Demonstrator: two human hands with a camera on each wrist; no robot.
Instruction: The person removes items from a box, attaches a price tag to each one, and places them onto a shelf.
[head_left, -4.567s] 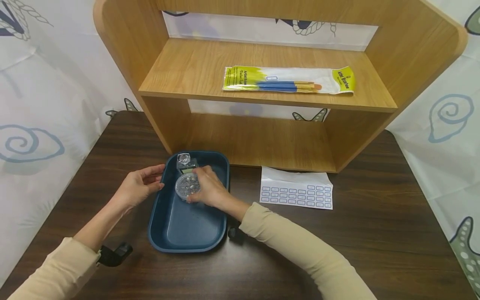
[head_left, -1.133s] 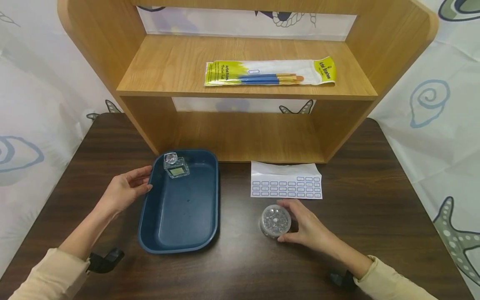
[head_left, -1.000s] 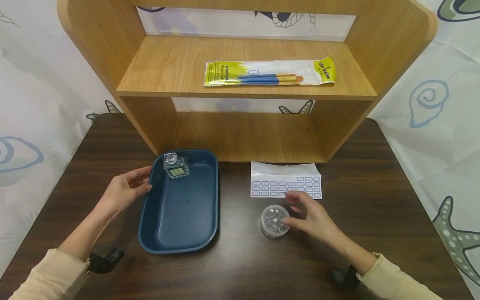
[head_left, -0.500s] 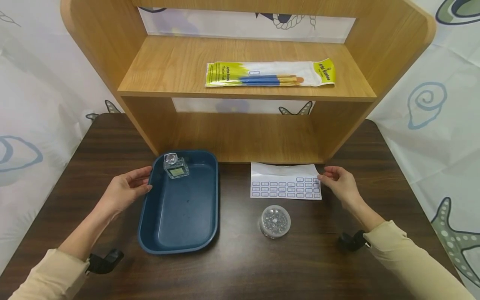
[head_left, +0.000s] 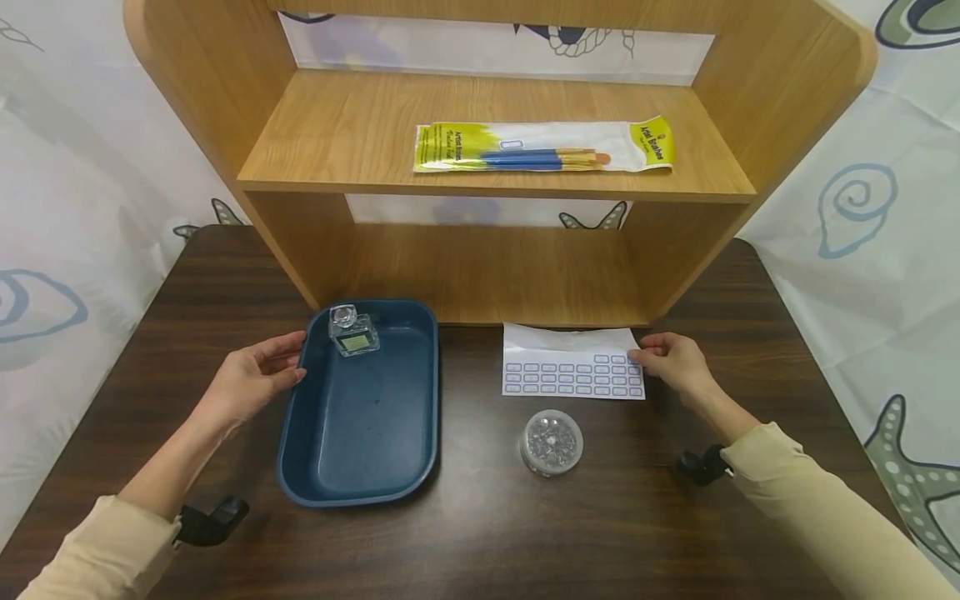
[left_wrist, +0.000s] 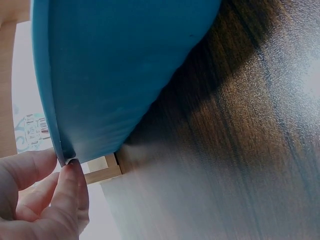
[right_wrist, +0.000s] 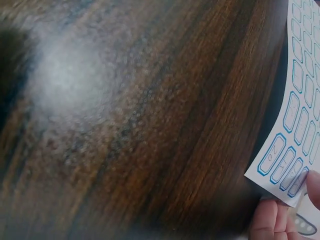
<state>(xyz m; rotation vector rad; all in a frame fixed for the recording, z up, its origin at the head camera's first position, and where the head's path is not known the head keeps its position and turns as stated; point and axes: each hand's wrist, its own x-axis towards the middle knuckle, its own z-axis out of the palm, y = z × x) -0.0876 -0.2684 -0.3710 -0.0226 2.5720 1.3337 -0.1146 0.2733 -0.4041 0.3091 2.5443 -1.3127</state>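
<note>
My left hand [head_left: 247,379] pinches the left rim of a dark blue plastic tray [head_left: 360,492], thumb and fingers on either side of it in the left wrist view. A small clear glass bottle [head_left: 354,335] with a faceted stopper and a pale label stands in the tray's far left corner. On the right, my right hand [head_left: 678,364] pinches the right edge of a white sheet of sticker labels [head_left: 562,346], thumb on top and fingers beneath. Rows of blue-framed labels [right_wrist: 291,112] show in the right wrist view. A round clear container [head_left: 551,442] of small shiny pieces stands on the table below the sheet.
A wooden shelf unit [head_left: 495,193] stands at the back of the dark wood table [head_left: 480,542]. On its upper board lies a packet of artist brushes [head_left: 543,147]. Patterned white cloth [head_left: 862,333] hangs around the table.
My right hand has lifted the round container from the tray, set it on the table and let go. It has then moved to the label sheet's right edge. My left hand stays at the tray.
</note>
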